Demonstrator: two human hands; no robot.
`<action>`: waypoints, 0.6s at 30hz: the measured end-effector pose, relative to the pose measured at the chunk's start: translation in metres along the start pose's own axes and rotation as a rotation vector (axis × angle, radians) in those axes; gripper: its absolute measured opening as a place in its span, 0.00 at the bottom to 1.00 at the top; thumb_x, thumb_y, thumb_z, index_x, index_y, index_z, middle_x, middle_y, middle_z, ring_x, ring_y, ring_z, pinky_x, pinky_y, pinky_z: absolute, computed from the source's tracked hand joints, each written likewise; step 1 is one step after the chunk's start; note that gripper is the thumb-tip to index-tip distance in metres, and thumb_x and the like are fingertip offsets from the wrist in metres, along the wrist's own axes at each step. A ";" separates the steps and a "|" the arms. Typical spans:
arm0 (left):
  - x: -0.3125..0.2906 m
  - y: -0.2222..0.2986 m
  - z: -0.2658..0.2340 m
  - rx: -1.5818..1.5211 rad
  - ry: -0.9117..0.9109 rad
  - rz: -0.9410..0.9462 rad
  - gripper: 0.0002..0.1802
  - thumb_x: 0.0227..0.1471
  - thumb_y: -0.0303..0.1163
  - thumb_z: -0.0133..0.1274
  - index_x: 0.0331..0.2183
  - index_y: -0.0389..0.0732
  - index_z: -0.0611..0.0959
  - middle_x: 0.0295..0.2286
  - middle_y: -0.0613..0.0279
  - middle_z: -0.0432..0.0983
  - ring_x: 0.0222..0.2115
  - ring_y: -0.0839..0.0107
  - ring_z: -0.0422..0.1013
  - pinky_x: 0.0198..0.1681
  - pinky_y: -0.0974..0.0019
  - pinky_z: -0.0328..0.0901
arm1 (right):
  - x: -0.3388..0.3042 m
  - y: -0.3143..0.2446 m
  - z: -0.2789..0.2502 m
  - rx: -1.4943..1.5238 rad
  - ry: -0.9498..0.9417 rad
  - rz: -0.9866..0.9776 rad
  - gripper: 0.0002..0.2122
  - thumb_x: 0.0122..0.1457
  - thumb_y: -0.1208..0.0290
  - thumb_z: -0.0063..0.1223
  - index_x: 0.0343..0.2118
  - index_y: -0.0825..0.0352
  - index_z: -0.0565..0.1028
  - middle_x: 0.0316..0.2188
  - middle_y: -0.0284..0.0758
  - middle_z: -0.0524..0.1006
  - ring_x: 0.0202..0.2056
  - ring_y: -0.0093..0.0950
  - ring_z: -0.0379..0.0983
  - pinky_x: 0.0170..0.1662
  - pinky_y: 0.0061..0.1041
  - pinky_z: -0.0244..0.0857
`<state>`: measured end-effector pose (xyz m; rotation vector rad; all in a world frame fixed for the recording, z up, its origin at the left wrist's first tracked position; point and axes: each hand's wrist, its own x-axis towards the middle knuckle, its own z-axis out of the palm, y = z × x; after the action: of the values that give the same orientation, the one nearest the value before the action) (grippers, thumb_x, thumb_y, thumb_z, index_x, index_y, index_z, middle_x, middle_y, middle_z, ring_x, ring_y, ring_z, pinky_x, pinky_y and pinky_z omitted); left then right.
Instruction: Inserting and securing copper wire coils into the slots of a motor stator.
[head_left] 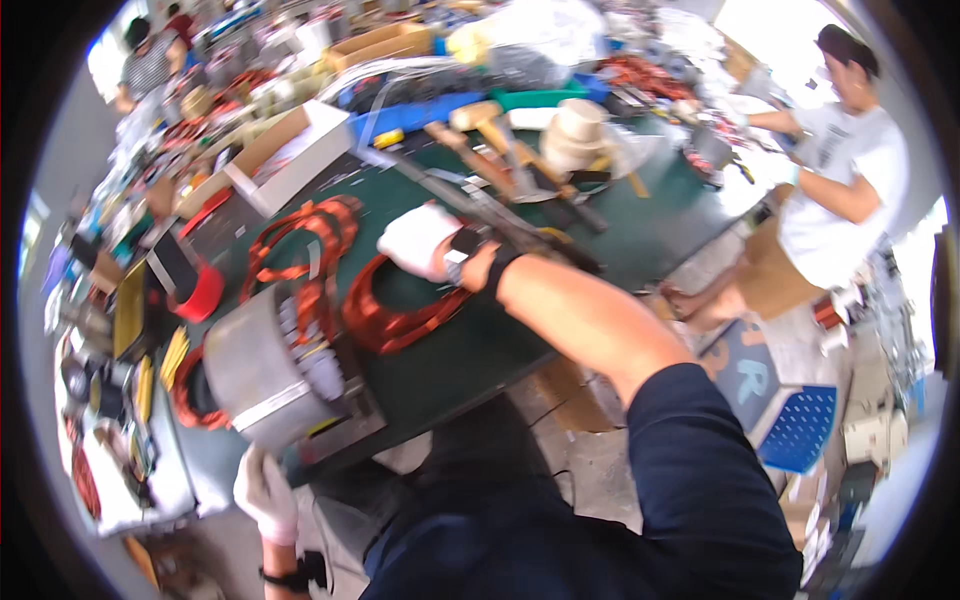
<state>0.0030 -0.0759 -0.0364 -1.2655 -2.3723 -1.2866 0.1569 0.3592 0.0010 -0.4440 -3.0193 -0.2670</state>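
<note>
A grey metal motor stator (pixel 260 365) lies on its side near the table's front edge, with copper windings (pixel 318 290) and pale insulation pieces (pixel 315 355) at its right end. My left hand (pixel 265 495), in a white glove, is at the stator's lower front edge, fingers pointing up towards it. Blur hides whether they touch or grip. My right hand (pixel 420 240), also gloved in white, is stretched forward over the far rim of a coil of copper wire (pixel 390 320). Its fingers look curled; what they hold is hidden. More copper loops (pixel 335 215) lie behind the stator.
Hammers (pixel 495 140) and a cream-coloured spool (pixel 575 135) are at the back of the green table (pixel 450 370). Left of the stator are a red tape roll (pixel 197 295) and a white box (pixel 295 150). At right, a person (pixel 840 180) works; a blue perforated stool (pixel 797 428) is below.
</note>
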 end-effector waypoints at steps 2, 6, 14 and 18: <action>0.011 -0.017 0.008 0.013 -0.050 -0.195 0.12 0.62 0.20 0.50 0.45 0.29 0.83 0.25 0.58 0.76 0.21 0.74 0.69 0.28 0.67 0.67 | 0.011 0.014 0.004 0.018 0.053 0.031 0.10 0.61 0.67 0.50 0.34 0.62 0.83 0.32 0.43 0.83 0.36 0.44 0.83 0.39 0.42 0.76; 0.024 -0.001 0.019 -0.090 -0.077 -0.253 0.13 0.63 0.20 0.48 0.46 0.29 0.83 0.25 0.64 0.74 0.22 0.81 0.65 0.27 0.71 0.64 | 0.022 0.036 0.011 0.096 0.099 0.070 0.10 0.63 0.70 0.48 0.35 0.61 0.84 0.34 0.41 0.84 0.39 0.42 0.82 0.43 0.41 0.76; 0.017 -0.020 0.014 -0.049 -0.058 -0.201 0.13 0.63 0.18 0.46 0.45 0.28 0.82 0.29 0.58 0.79 0.26 0.75 0.68 0.35 0.69 0.68 | -0.077 0.009 -0.086 0.242 0.232 -0.070 0.05 0.60 0.71 0.53 0.37 0.62 0.79 0.30 0.39 0.79 0.36 0.41 0.79 0.39 0.40 0.73; 0.020 -0.009 0.014 -0.083 -0.029 -0.245 0.15 0.57 0.13 0.42 0.42 0.28 0.81 0.29 0.49 0.79 0.31 0.69 0.75 0.41 0.68 0.69 | -0.157 -0.031 -0.083 0.450 0.068 -0.144 0.05 0.56 0.69 0.58 0.33 0.62 0.79 0.26 0.38 0.75 0.31 0.41 0.77 0.36 0.39 0.73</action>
<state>-0.0132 -0.0562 -0.0406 -1.0446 -2.5846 -1.4566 0.3018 0.2714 0.0617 -0.1745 -2.9172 0.3759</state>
